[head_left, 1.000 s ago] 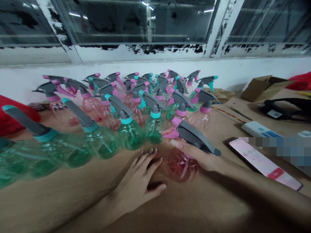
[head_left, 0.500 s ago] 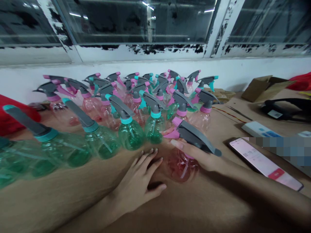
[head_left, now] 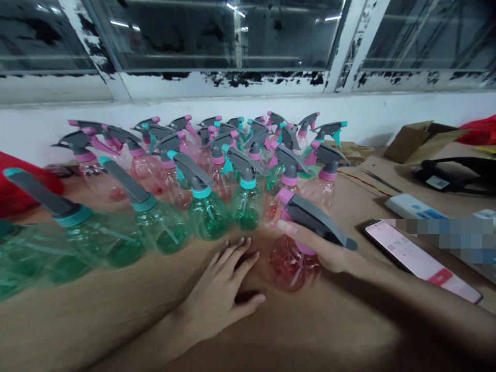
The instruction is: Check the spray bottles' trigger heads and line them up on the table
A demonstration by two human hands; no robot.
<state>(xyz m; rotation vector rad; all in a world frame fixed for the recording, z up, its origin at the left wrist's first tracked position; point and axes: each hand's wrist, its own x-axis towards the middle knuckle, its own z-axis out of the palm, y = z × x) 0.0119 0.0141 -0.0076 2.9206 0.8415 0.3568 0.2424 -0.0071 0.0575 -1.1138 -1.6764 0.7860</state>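
Observation:
My right hand (head_left: pixel 321 245) is wrapped round the neck of a pink spray bottle (head_left: pixel 289 266), its thumb near the pink trigger. This bottle stands upright on the brown tabletop (head_left: pixel 248 341), with a grey head and a pink nozzle pointing left. My left hand (head_left: pixel 222 289) lies flat beside it with the fingers spread, holding nothing. Just beyond its fingertips stand a green spray bottle (head_left: pixel 209 214) and a second green spray bottle (head_left: pixel 247 206), both with turquoise collars. Part of the pink bottle's neck is hidden behind my right hand.
Several pink and green spray bottles (head_left: pixel 143 173) crowd the back, with more green bottles (head_left: pixel 104 237) at left. To the right lie a phone (head_left: pixel 418 258), a white box (head_left: pixel 416 206), tweezers (head_left: pixel 382 181), a black strap (head_left: pixel 457 173) and an open carton (head_left: pixel 422 142).
The right hand's fingers have pulled in against the trigger, which now sits closer to the neck. The held bottle has shifted very slightly right. My left hand stays where it was.

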